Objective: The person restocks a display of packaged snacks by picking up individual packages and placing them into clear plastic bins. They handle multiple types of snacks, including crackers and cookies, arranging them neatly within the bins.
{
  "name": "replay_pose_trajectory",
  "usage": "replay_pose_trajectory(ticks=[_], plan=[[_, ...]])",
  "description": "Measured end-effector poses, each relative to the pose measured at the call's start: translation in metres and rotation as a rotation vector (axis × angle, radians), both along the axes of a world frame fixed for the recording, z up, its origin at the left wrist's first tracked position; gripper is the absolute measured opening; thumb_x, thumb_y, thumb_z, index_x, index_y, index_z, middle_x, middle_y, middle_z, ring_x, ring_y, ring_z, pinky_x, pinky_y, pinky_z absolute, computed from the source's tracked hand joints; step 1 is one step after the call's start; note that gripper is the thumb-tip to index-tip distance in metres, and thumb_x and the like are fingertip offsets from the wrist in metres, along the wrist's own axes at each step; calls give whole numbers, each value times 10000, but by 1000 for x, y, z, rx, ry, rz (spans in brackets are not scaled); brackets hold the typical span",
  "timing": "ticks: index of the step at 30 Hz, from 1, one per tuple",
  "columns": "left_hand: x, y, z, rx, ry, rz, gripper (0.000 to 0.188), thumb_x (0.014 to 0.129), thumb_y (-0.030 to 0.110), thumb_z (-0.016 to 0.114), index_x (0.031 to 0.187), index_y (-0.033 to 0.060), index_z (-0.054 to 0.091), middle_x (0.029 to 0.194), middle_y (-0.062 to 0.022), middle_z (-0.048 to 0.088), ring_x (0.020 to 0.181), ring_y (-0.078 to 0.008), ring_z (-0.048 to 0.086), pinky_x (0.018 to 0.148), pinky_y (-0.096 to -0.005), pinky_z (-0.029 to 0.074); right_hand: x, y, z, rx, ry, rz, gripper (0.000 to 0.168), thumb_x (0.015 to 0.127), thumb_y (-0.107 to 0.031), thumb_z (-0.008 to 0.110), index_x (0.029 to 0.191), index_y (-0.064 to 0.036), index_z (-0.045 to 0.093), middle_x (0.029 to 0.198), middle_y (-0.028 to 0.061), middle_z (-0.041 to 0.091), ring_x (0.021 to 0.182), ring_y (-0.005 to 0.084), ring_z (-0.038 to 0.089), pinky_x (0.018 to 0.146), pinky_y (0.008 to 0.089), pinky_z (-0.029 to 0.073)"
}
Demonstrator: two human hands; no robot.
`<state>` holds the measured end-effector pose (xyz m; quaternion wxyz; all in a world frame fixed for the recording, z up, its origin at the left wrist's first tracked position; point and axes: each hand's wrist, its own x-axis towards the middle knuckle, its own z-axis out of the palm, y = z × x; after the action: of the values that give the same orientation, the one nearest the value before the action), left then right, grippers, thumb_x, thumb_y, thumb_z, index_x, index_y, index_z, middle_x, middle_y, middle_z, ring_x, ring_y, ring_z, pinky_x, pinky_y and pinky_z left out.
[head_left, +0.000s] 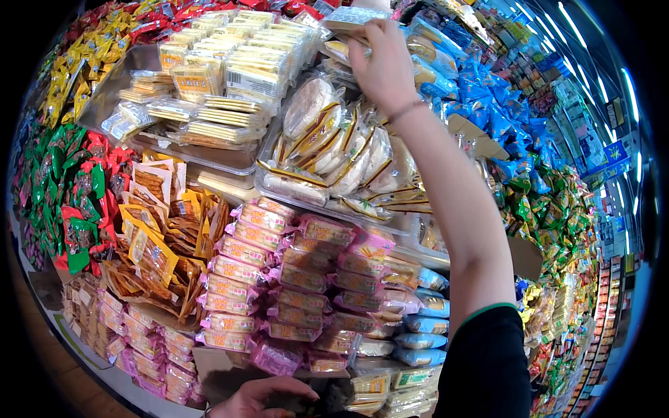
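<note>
My right hand (384,68) reaches out to the top of the view, its fingers bent down on a clear-wrapped snack packet (353,18) among other packets. Whether the fingers close on it is hard to tell. Below and to its left, round flat cakes in clear wrappers with brown and yellow bands (339,141) fill a clear plastic tray (334,209). My left hand (264,397) is low at the bottom edge, near a cardboard box edge (225,366) and a dark thing; its palm side is hidden. Pink-wrapped snack packs (303,277) are stacked just beyond it.
Stacked cracker packs (256,62) stand in a metal-coloured tray (110,94) at the upper left. Orange-yellow snack pouches (157,251) lie in a box below them. Blue packets (481,104) and green packets (554,219) are heaped to the right. Cardboard flaps (524,258) jut beside my right arm.
</note>
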<state>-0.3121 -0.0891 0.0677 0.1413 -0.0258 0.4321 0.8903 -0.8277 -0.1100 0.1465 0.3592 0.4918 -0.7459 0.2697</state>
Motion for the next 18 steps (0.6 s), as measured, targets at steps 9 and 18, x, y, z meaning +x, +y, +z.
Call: replay_pose_trajectory(ticks=[9,18], plan=[[9,16,13,-156,191,21,493,978,322,661,1305,-37,573,1274,-163,645,1196,-269,607,1063,-399,440,164,244,-18,9,-292,-190,225,858,3,649,1076,-43,679,1204,172,624,1137,346,591,975,407,473],[46,68,53,-51,54,11,474,957,247,655,1312,-41,528,1229,-191,605,1172,-293,592,1039,-422,440,265,480,-86,131,-676,-571,95,873,-48,669,967,-35,670,1000,126,676,981,313,635,857,378,507]])
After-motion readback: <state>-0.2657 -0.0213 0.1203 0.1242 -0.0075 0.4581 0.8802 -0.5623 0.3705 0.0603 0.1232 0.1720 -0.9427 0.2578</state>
